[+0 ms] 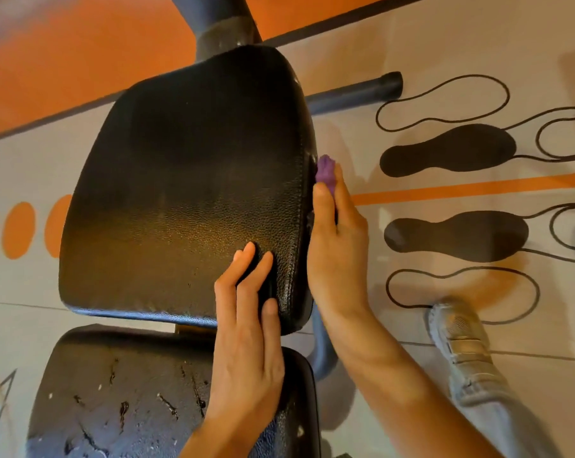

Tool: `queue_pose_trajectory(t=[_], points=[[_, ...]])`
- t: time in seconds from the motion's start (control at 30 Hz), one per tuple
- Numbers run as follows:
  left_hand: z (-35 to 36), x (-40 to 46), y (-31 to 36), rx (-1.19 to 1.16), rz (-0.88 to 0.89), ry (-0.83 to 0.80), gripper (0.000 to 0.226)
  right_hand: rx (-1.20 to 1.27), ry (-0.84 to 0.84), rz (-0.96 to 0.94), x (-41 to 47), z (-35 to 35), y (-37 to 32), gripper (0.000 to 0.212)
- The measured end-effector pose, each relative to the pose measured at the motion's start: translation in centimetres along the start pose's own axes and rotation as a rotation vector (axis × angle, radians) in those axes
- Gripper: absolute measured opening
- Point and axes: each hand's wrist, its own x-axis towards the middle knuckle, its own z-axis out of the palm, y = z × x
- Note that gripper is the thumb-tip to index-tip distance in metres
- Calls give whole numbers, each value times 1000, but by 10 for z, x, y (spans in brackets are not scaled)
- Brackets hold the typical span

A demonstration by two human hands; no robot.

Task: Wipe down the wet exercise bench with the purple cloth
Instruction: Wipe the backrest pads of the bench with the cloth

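Nearest the camera is the worn black leatherette seat pad (120, 391) of the exercise bench, its surface cracked, scuffed and flecked with pale spots. Just beyond it, across a narrow gap, lies the larger black pebbled-leather back pad (187, 180), the landmark here; it looks dull and dark at its far end and catches a soft sheen toward its near end.

To the left of the back pad the pale grey floor (21, 153) carries a row of orange oval marks (18, 230).

On the back pad's near right corner rests the left hand (246, 335), laid flat with fingers straight and slightly spread, holding nothing, its fingertips pressing the leather.

Against the back pad's right edge is the right hand (337, 246), its fingers curled closed on a small bunched purple cloth (325, 171). Only a crumpled tuft of the cloth shows past the fingertips, touching the pad's side seam about halfway along.

Beyond the back pad's far end, a dark metal frame tube (355, 92) runs out to the right. Right of the pad, black shoe-sole shapes (448, 150) and looping outlines are painted on the floor, and a grey sneaker (458, 335) stands near the pad's near right corner.
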Motion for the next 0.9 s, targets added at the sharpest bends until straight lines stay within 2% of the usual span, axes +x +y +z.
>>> queue_pose_trajectory(t=[0.13,0.23,0.3,0.37,0.47,0.53,0.7,0.77,0.9], points=[[-9,23,11,-15,-8,21,44,-132,2,-155,-81,-5,12,48],[-8,71,18,42,55,-3,45,-35,-30,-60,-16,-4,-3,43],[-4,103,19,77,65,-11,45,52,-30,100,43,-1,-13,41],[-1,122,18,84,49,-23,45,143,-14,143,49,3,-22,38],[0,127,13,32,41,-65,46,20,-37,-94,-23,-1,-11,41],[1,125,12,14,40,-75,45,-51,-69,-180,-42,-4,-10,44],[5,125,15,54,14,-50,43,98,-58,26,84,10,-23,31],[5,125,16,54,9,-60,43,109,-24,32,73,13,-19,33],[3,124,16,17,3,-64,43,-103,-72,-186,-11,0,-14,42]])
